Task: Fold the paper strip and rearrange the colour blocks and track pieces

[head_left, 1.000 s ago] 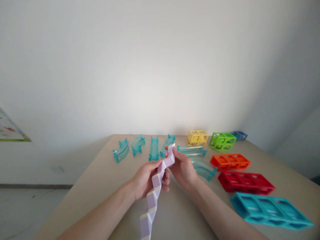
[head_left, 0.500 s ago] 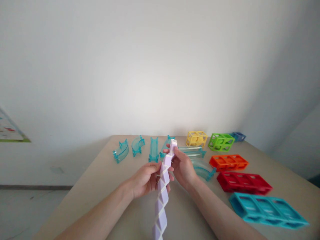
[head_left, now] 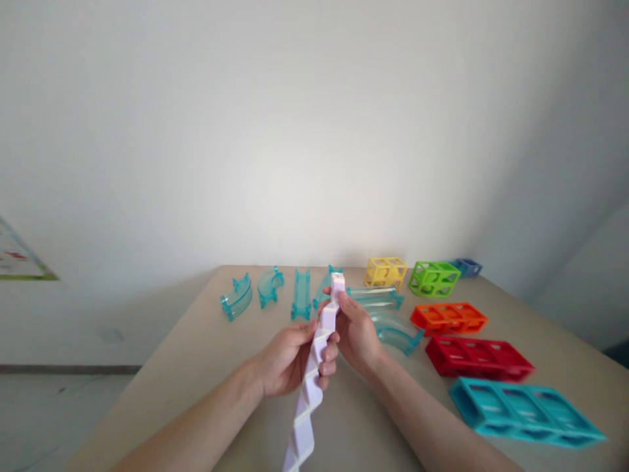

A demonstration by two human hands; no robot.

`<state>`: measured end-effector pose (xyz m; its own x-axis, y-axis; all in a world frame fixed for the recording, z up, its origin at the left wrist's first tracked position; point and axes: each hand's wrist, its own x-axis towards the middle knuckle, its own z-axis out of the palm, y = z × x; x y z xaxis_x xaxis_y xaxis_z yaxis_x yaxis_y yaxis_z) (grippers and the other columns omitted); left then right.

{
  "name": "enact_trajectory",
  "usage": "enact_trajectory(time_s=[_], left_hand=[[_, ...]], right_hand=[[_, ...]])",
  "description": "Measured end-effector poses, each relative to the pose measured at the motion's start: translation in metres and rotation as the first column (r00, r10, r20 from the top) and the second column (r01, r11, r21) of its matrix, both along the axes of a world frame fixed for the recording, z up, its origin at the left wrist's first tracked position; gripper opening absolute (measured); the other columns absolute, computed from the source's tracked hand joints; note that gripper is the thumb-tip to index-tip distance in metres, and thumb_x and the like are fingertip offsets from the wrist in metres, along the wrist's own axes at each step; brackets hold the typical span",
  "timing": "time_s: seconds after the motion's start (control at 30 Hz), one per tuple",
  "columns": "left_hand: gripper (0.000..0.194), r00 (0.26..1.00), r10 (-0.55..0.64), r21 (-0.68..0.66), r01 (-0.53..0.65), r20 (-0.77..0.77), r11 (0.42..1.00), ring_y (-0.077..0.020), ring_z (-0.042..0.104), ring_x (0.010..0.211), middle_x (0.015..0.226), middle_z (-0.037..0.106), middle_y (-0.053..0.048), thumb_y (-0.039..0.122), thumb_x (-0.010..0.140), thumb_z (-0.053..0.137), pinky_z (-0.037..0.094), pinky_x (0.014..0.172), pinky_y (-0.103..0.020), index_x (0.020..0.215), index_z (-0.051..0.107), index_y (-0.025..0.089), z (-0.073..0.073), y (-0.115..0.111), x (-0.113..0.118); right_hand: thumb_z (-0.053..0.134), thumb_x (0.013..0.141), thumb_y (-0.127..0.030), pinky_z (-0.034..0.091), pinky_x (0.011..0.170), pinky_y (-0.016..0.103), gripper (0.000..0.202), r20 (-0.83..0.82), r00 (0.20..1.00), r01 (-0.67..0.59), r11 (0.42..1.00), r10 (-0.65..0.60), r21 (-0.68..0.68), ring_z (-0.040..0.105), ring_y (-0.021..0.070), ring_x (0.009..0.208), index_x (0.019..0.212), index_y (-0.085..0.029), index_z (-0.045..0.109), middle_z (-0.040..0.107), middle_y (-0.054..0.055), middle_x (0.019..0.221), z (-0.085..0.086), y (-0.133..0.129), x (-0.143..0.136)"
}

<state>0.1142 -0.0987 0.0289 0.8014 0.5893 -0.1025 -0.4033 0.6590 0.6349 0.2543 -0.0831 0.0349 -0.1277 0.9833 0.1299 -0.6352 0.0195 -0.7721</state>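
Observation:
A long lilac-and-white snake puzzle [head_left: 313, 390], made of wedge segments, runs from the bottom edge up between my two hands. My left hand [head_left: 289, 357] is closed around its middle, thumb on the near side and fingertips showing on the right. Near the top end, my right hand [head_left: 358, 328] pinches a segment between thumb and fingers. The puzzle's far tip points toward the wall, and its lower end leaves the view.
Clear teal track pieces, among them a straight one [head_left: 301, 295] and a curved one [head_left: 236, 298], lie on the table [head_left: 196, 354] behind my hands. To the right are yellow [head_left: 386, 272], green [head_left: 434, 279], orange [head_left: 449, 318], red [head_left: 477, 358] and turquoise [head_left: 525, 412] open frames.
The lower part of the snake puzzle has swung to the left. My left fingers have wrapped further around it, while my right hand has shifted slightly left.

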Motion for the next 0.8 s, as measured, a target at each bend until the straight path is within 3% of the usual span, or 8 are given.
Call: enact_trajectory(time_s=[0.13, 0.3, 0.53, 0.7, 0.8], left_hand=[[0.038, 0.998, -0.059, 0.004, 0.059, -0.038, 0.998, -0.0124, 0.051, 0.055, 0.068, 0.051, -0.003, 0.045, 0.09, 0.051, 0.044, 0.045, -0.023, 0.094, 0.065, 0.01, 0.0033, -0.0032, 0.0001], [0.037, 0.995, -0.091, -0.015, 0.09, -0.038, 0.996, -0.0142, 0.053, 0.054, 0.066, 0.052, -0.004, 0.042, 0.09, 0.05, 0.043, 0.043, -0.024, 0.092, 0.065, 0.009, 0.001, -0.0045, 0.0013], [0.042, 0.999, 0.01, -0.009, -0.01, -0.044, 1.0, -0.0171, 0.06, 0.059, 0.074, 0.059, -0.008, 0.04, 0.092, 0.045, 0.052, 0.053, -0.031, 0.103, 0.066, 0.006, -0.0014, -0.0045, 0.0033], [0.034, 0.978, 0.194, 0.15, -0.181, -0.073, 0.972, -0.015, 0.058, 0.056, 0.071, 0.061, -0.008, 0.036, 0.089, 0.053, 0.053, 0.054, -0.031, 0.098, 0.067, 0.006, 0.0029, -0.0049, 0.0046], [0.037, 0.979, 0.198, 0.151, -0.187, -0.058, 0.971, -0.0131, 0.055, 0.053, 0.069, 0.059, -0.006, 0.04, 0.089, 0.053, 0.052, 0.052, -0.029, 0.098, 0.067, 0.006, 0.0047, -0.0049, 0.0038]], right_hand=[[0.058, 0.082, -0.052, 0.037, 0.039, 0.025, 0.036, 0.05, 0.996, -0.081, 0.996, 0.079, 0.037, 0.053, 0.0152, 0.044, 0.099, -0.02, 0.06, 0.062, 0.001, 0.062, 0.0041, -0.0035, 0.0], [0.058, 0.079, -0.059, 0.028, 0.035, 0.022, 0.044, 0.096, 0.986, -0.139, 0.99, 0.14, -0.01, 0.046, 0.0121, 0.038, 0.099, -0.019, 0.061, 0.06, -0.001, 0.058, 0.0053, -0.0044, 0.0008], [0.062, 0.079, -0.055, 0.014, 0.032, 0.02, 0.04, 0.093, 0.989, -0.115, 0.992, 0.118, -0.044, 0.02, 0.0024, 0.031, 0.095, -0.018, 0.064, 0.062, -0.002, 0.065, 0.0031, -0.0036, 0.0016], [0.069, 0.074, -0.049, 0.025, 0.033, 0.018, 0.037, 0.108, 0.99, -0.088, 0.994, 0.095, -0.07, 0.027, 0.0038, 0.034, 0.091, -0.016, 0.065, 0.055, -0.004, 0.059, -0.0003, -0.002, 0.0007], [0.07, 0.074, -0.047, 0.033, 0.037, 0.019, 0.037, 0.078, 0.99, -0.109, 0.992, 0.114, -0.065, 0.036, 0.0069, 0.036, 0.093, -0.016, 0.066, 0.048, -0.006, 0.05, -0.0008, -0.0016, 0.0008]])
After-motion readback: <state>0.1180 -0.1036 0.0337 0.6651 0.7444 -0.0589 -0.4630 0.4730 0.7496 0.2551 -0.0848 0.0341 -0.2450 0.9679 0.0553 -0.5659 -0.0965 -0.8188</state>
